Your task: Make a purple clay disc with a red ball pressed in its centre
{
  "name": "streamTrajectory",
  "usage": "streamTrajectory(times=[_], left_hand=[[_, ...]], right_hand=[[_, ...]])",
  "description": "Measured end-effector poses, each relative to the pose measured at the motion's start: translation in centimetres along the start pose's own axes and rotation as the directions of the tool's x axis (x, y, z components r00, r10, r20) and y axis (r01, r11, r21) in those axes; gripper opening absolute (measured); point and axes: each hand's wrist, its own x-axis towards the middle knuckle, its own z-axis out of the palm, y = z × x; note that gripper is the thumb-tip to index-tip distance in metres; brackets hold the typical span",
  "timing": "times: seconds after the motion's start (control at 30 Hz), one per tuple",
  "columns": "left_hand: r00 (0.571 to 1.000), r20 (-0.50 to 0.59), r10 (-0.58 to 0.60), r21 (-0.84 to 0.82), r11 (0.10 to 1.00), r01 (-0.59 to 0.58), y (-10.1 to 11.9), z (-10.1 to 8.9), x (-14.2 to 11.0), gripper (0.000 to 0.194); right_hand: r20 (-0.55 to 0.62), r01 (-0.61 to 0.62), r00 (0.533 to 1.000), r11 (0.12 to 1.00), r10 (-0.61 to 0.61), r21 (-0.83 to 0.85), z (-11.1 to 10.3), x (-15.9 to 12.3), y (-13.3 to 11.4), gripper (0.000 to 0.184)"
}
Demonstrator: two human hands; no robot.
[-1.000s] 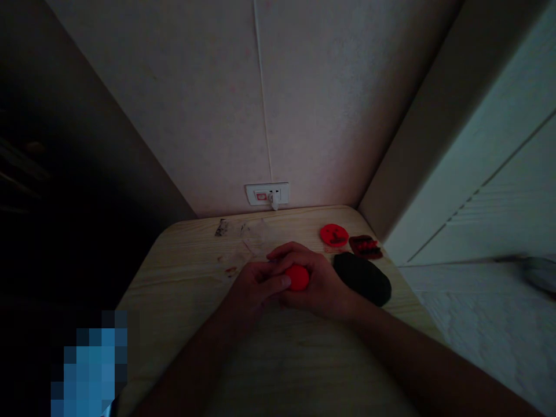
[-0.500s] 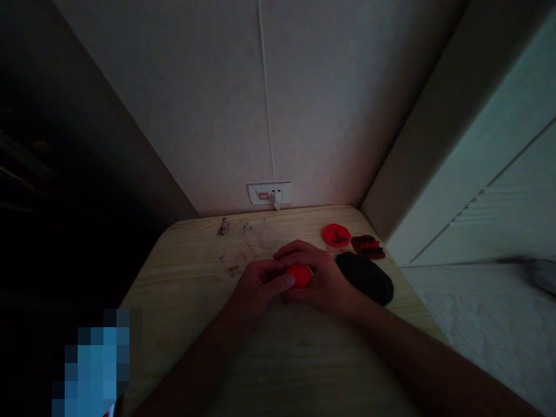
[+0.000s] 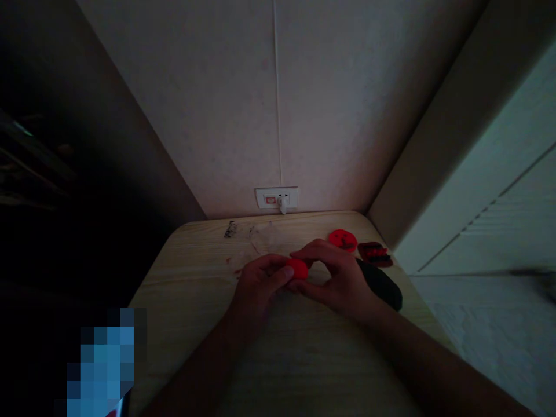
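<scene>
Left hand and right hand both gripped red ball, left of dark slab; roundish, long axis unclear, edges partly hidden by fingers.

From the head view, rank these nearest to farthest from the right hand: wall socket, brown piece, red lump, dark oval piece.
1. Red lump, at the left of the right hand.
2. Dark oval piece, right, partly hidden by the hand.
3. Brown piece, farther back, right.
4. Wall socket, farthest back, left.

Dim light, deep shadow at left
</scene>
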Motion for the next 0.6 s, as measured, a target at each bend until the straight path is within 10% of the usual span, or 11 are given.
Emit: streamTrajectory(times=[0.6], left_hand=[[0.996,0.013,0.087,0.131,0.988,-0.088,-0.7,-0.9,0.3,0.022]], right_hand=[[0.105,-0.008,0.994,0.998,0.015,-0.069,-0.19,-0.24,-0.31,0.039]])
